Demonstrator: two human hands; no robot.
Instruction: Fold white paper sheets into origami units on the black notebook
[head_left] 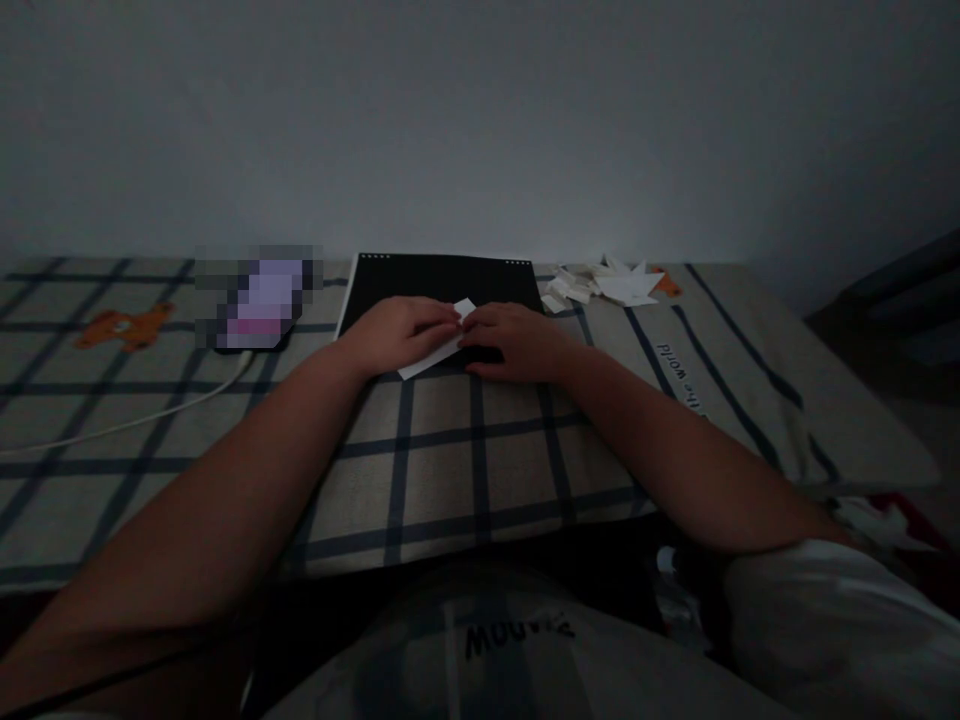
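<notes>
Spreading out wide, the table (840,420) is the biggest thing, with a checked cloth (442,480) on top. Next comes a black pad (442,280), lying flat by the middle of the table's far edge. It may be there to give a smooth, hard spot under the fingers. Then come the two hands, both palm down over the pad's near part. The left hand (405,335) has its fingers and thumb on a white paper strip (431,361), and the right hand (517,340) touches the strip's far end with bent fingers. They seem to sit close together so the small strip lies flat and can't slip. I can't tell if either hand pinches it or just pushes down. A phone (266,300) with a lit, blurry screen lies toward the far left corner, maybe there to be easy to see. Paper scraps (600,285) sit in a pile by the far edge, right of the pad, perhaps to be out of the way. Smallest is that white paper strip: slanted, partly under the left hand, its near end poking out toward the table's near edge.
</notes>
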